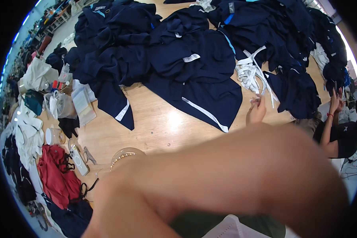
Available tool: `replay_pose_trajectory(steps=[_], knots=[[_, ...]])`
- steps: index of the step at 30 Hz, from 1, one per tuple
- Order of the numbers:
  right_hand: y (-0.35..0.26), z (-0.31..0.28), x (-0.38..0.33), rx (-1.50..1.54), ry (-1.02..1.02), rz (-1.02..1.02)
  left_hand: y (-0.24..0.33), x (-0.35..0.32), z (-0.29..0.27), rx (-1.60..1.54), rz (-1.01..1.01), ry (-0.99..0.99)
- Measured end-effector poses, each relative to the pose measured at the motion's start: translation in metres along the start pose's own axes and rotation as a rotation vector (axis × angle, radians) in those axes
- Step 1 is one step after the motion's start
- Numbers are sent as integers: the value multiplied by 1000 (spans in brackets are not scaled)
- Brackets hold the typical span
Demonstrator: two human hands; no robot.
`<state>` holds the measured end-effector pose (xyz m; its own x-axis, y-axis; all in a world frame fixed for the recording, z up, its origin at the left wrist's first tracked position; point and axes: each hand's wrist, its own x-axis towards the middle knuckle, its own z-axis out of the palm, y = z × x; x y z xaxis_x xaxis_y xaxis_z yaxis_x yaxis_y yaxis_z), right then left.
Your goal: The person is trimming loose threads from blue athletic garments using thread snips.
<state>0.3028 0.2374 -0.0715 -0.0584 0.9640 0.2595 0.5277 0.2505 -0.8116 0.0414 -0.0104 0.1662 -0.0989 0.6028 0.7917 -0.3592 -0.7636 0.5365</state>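
My right forearm (210,170) crosses the view, large and blurred, with its elbow to the right. A bangle and a beaded bracelet (121,156) circle the wrist at the left. From there my right hand (103,194) bends down at the lower left, its fingers not made out. Beyond the forearm, my left hand (256,113) shows over the table, fingertips pinched together around something small. Just above it lies a tangled heap of white strips (250,75). The left forearm is mostly hidden. Navy cloth pieces (194,83) with white strips spread in front.
More navy garments (258,27) cover the far table (146,119). At left are plastic bags (59,103), a clear tub (53,136), a phone (79,160), small snips (89,155) and red cloth (59,176). A co-worker's hands (337,101) are raised at the right edge.
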Motion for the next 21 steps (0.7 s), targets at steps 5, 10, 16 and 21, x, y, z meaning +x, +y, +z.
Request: replay_pose_trajectory(steps=[5, 10, 16, 21], knots=[[-2, 17, -15, 23, 29, -35, 2, -6, -4, 90, -37, 46], [-10, 19, -22, 54, -5, -31, -3, -8, -6, 146, -70, 73], [-20, 13, -21, 40, 7, -66, -8, -12, -8, 191, -97, 99], [-29, 18, -12, -90, -16, -81, -6, -14, -10, 245, -101, 116]])
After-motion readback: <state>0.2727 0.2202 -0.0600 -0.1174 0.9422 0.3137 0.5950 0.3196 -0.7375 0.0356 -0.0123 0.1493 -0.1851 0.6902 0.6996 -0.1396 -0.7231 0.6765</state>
